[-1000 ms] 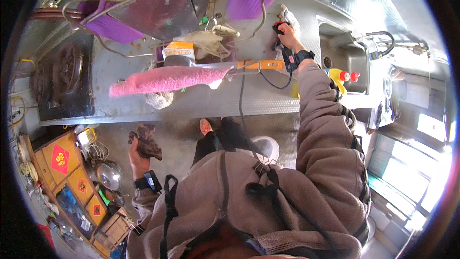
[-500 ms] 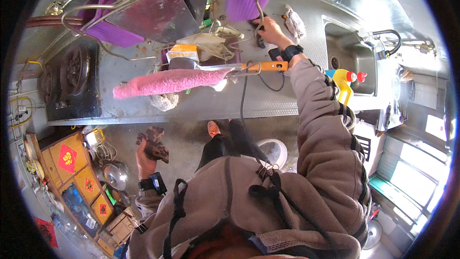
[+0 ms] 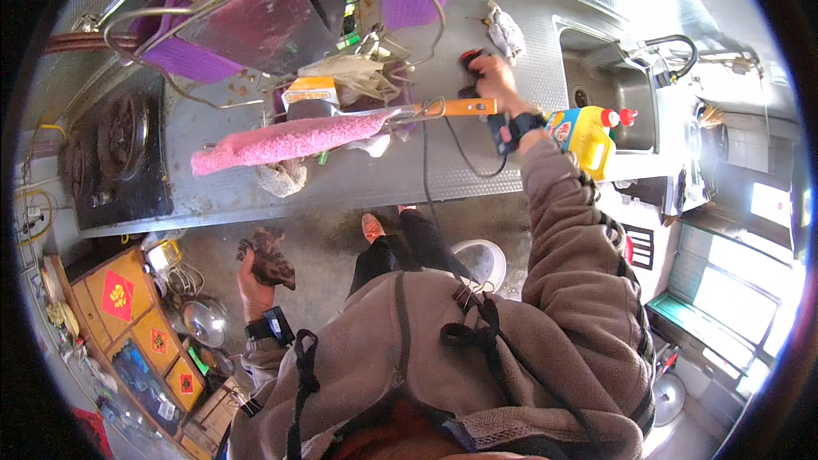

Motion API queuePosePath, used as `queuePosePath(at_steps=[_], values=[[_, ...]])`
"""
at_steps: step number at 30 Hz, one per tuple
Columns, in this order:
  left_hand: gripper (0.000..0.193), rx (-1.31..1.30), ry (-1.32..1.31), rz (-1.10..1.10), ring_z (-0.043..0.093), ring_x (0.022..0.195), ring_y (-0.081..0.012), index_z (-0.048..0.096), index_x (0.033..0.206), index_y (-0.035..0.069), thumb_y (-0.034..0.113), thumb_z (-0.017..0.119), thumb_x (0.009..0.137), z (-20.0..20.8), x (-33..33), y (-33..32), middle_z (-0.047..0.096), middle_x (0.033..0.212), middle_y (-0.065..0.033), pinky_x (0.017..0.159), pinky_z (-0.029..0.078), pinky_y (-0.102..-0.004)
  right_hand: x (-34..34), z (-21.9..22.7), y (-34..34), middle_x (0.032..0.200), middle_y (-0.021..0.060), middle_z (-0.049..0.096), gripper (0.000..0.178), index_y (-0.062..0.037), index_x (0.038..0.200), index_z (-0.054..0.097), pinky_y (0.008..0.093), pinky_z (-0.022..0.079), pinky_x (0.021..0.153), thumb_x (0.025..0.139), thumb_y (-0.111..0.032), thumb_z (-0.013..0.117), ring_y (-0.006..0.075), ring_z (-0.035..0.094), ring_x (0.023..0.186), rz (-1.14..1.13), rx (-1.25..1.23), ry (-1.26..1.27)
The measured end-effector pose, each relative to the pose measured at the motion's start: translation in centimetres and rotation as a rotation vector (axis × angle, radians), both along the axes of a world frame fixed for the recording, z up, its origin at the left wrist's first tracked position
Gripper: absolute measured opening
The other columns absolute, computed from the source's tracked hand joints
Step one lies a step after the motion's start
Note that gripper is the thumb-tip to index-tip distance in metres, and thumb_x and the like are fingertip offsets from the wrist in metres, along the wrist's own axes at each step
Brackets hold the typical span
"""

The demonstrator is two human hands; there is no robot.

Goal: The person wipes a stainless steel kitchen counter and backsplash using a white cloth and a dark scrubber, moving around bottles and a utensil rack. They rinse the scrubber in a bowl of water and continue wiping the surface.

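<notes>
My left hand point(image 3: 252, 288) is closed around a bunched cloth point(image 3: 274, 262) with a brown and black mottled pattern, held in front of the counter's near edge. My right hand point(image 3: 496, 79) reaches over the metal counter point(image 3: 383, 172). Its fingers are closed on a dark thing with a red part point(image 3: 469, 61), whose kind I cannot make out. Just beyond that hand lies a crumpled whitish cloth point(image 3: 507, 32). Close to my right wrist stands a yellow bottle point(image 3: 588, 143) with a red cap.
A sink point(image 3: 596, 81) is at the right, a black gas stove point(image 3: 119, 140) at the left. Between me and the counter hang a pink towel point(image 3: 290, 140) and a wooden-handled utensil point(image 3: 460, 107) on a wire rack point(image 3: 183, 13). A white basin point(image 3: 481, 262) stands on the floor.
My right hand has moved nearer and to the right across the counter with the dark thing, and its red part now shows. The left hand keeps the mottled cloth. The view has shifted slightly.
</notes>
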State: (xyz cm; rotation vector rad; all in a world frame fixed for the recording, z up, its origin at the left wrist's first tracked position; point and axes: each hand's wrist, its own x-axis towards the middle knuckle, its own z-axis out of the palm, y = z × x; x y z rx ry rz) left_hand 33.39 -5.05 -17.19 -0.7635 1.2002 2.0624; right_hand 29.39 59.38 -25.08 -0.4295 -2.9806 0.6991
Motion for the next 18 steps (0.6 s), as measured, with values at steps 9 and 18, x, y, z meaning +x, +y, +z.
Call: queuePosePath(at_steps=[9, 18], values=[[0.038, 0.027, 0.052, -0.044, 0.065, 0.094, -0.0258, 0.056, 0.125, 0.006, 0.032, 0.049, 0.099, 0.6, -1.6, 0.2, 0.066, 0.112, -0.0089, 0.081, 0.053, -0.0454, 0.5, 1.2, 0.0, 0.097, 0.0144, 0.068, 0.027, -0.0078, 0.097, 0.071, 0.0404, 0.051, 0.086, 0.072, -0.018, 0.071, 0.0324, 0.063, 0.099, -0.205, 0.182, 0.119], [0.04, 0.006, 0.068, -0.038, 0.063, 0.1, -0.0221, 0.056, 0.125, 0.004, 0.033, 0.051, 0.098, 0.5, -1.5, -0.2, 0.064, 0.114, -0.0067, 0.082, 0.053, -0.0415, 4.1, 4.3, -1.7, 0.108, 0.0083, 0.069, 0.024, -0.0003, 0.108, 0.067, 0.0328, 0.049, 0.092, 0.087, -0.01, 0.059, 0.0215, 0.064, 0.106, -0.045, -0.338, -0.221]])
